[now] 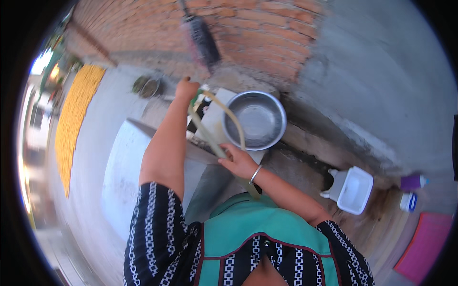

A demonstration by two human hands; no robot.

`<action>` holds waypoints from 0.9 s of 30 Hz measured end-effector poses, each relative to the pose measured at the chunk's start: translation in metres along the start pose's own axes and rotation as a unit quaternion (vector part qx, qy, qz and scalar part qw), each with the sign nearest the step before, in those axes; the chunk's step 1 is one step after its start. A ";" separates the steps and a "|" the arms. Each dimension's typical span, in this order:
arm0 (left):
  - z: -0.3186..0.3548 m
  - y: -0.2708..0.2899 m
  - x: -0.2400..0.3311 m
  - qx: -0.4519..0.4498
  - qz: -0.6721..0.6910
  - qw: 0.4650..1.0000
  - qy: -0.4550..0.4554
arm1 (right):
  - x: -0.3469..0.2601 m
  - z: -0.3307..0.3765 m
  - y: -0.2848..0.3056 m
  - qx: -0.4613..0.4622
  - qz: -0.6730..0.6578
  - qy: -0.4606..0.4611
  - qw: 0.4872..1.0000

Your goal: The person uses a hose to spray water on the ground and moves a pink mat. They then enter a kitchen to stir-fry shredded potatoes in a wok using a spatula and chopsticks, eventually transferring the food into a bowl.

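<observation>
My right hand (238,163), with a silver bangle at its wrist, is wrapped round a pale, translucent hose (206,129). From there the hose runs up and left toward my left hand (187,89). That hand is closed, reaching far forward beside a small green piece (195,97); what its fingers grip is hidden. A yellowish length of tube (229,112) arches from below my left hand over the rim of a wide metal basin (280,112) and down in front of it. The basin's bottom looks wet and grey.
A brick wall (257,33) rises ahead, with a dark wrapped object (202,40) hanging there. At left are a pale slab (126,167), a small pot (150,87) and spread yellow grain (78,119). A white tub (355,190) and pink mat (424,245) lie right.
</observation>
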State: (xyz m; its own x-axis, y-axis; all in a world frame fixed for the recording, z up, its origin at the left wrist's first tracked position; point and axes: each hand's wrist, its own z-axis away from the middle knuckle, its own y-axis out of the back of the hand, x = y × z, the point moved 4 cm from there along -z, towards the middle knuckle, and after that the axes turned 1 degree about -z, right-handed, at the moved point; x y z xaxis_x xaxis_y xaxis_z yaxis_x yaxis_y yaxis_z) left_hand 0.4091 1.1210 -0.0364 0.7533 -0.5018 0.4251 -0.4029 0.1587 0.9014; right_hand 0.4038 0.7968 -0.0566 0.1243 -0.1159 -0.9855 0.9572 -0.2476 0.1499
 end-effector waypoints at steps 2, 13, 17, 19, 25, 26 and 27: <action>0.025 0.023 0.104 0.036 0.088 0.994 -0.051 | 0.014 0.013 0.030 0.056 -0.039 0.017 0.998; 0.473 -0.094 0.384 -0.569 0.397 0.658 -0.294 | 0.075 0.407 0.137 0.593 -0.219 -0.013 0.774; 0.686 -0.094 0.418 -0.705 0.342 0.527 -0.329 | 0.072 0.628 0.060 0.722 -0.255 -0.003 0.643; 0.771 -0.097 0.433 -0.769 0.318 0.476 -0.284 | 0.071 0.725 0.016 0.773 -0.212 -0.058 0.595; 1.008 -0.106 0.489 -0.838 0.258 0.383 -0.290 | 0.074 0.966 -0.125 0.937 -0.235 0.071 0.250; 1.033 -0.104 0.500 -0.847 0.257 0.363 -0.291 | 0.068 0.985 -0.134 0.944 -0.234 0.084 0.217; 1.065 -0.115 0.514 -0.856 0.245 0.351 -0.289 | 0.066 1.016 -0.134 0.951 -0.228 0.100 0.185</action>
State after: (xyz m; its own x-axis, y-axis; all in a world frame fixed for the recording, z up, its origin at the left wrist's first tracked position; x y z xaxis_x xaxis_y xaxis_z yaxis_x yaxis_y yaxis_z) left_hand 0.2891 -0.0604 -0.0097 0.3816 -0.0684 0.9218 0.8653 0.3771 -0.3302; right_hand 0.0187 -0.1551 -0.0606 0.3325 0.3243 -0.8856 -0.9186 -0.1014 -0.3821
